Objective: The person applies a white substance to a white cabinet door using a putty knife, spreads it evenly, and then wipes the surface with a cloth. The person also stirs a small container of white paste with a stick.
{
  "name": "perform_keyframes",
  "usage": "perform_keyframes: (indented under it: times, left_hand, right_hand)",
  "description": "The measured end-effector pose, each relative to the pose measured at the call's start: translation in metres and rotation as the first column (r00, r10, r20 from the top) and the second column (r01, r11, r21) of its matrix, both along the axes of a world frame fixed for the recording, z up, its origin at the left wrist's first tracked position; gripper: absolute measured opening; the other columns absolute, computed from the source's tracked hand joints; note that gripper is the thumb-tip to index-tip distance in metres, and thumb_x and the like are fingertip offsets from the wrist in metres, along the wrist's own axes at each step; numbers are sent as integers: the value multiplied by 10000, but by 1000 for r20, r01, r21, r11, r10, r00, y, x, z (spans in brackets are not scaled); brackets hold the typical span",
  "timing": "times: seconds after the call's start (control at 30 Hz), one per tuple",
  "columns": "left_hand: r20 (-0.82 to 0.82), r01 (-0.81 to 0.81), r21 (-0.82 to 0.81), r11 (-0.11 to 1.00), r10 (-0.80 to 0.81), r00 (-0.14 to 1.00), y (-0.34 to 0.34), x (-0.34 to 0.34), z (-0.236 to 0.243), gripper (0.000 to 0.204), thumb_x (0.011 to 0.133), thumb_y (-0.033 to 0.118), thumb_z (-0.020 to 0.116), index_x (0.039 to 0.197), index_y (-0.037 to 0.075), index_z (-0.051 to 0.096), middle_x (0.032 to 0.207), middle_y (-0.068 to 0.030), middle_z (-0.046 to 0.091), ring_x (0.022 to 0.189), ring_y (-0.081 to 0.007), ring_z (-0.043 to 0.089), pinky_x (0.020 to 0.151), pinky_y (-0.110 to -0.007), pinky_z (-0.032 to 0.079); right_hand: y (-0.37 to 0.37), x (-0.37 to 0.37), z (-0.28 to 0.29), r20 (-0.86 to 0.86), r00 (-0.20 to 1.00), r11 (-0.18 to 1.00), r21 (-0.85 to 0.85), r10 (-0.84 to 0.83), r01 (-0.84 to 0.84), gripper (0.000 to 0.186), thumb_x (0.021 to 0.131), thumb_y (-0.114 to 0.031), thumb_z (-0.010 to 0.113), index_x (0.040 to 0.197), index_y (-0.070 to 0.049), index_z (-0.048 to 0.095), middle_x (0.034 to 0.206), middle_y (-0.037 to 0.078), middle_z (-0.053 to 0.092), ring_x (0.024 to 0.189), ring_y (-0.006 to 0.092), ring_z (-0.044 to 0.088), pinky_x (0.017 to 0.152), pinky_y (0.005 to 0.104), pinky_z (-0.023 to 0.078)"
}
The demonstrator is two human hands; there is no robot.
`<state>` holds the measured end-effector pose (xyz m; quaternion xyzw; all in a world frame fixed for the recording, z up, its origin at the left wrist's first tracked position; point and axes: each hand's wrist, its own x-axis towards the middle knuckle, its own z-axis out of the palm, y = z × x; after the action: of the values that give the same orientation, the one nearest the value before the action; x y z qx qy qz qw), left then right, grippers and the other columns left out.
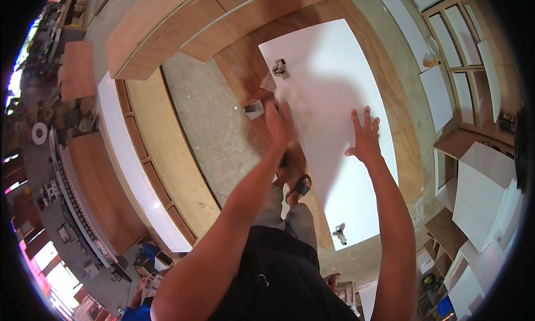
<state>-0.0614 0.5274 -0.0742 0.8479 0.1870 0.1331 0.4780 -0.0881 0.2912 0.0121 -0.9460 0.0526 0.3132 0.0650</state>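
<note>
White laminate formed the face of the door panel (pixel 334 98), which lay flat on a plywood sheet (pixel 245 70) over the concrete floor (pixel 206 120). Left of the panel stood a long cabinet carcass (pixel 150 148) with a white edge. The left hand (pixel 278 126) sat at the panel's left edge, blurred; whether its fingers were clenched or released could not be told. A small metal part (pixel 254 109) lay just left of that hand. One hinge (pixel 280 68) was fixed near the panel's far left corner, a second hinge (pixel 340 233) near its near edge. The right hand (pixel 365 137) pressed on the panel's middle, fingers (pixel 356 120) spread and released, grasping nothing.
</note>
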Motion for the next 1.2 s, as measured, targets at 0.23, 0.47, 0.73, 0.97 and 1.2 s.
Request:
perform_keyframes:
  times: [0.23,0.47,0.73,0.97,1.2]
  left_hand:
    - [-49,-95,48,994,97,994,29,76,-39,318,969,288,604,970,-24,542,937,-224,604,865,-398,593,765,-476,462]
    - [-176,-93,41,995,99,979,75,92,-47,315,960,268,605,1008,-39,550,933,-243,618,886,-432,609,770,-498,463]
    - [-219,55,-78,995,-71,973,-19,-78,32,266,964,190,593,1058,-48,522,945,-252,597,898,-403,599,792,-469,458]
    - [-155,42,-83,996,-54,986,-36,-118,3,222,950,190,609,978,-17,535,896,-212,593,835,-372,603,726,-480,459]
    - [-60,-81,-11,997,81,995,-30,-98,-3,233,927,179,629,939,-32,530,838,-196,577,801,-384,576,709,-476,437]
  right_hand:
    - [9,17,1,-66,998,1000,-13,3,-3,1356,521,-159,959,1593,-304,141,1669,122,-9,1460,559,115,1051,692,414]
    - [19,14,-6,11,995,995,-26,97,-97,1347,519,-184,963,1587,-309,152,1661,128,31,1445,566,160,1023,676,453]
    - [5,2,-7,41,996,995,-65,83,-80,1308,549,-197,961,1582,-307,165,1655,132,56,1436,559,194,991,645,505]
    - [-5,-12,-14,95,991,995,-30,99,-97,1293,550,-191,966,1576,-299,185,1653,129,62,1430,562,201,984,647,512]
    - [1,-1,-21,113,986,992,-15,126,-125,1289,545,-197,978,1568,-300,202,1640,118,93,1436,553,176,983,665,504]
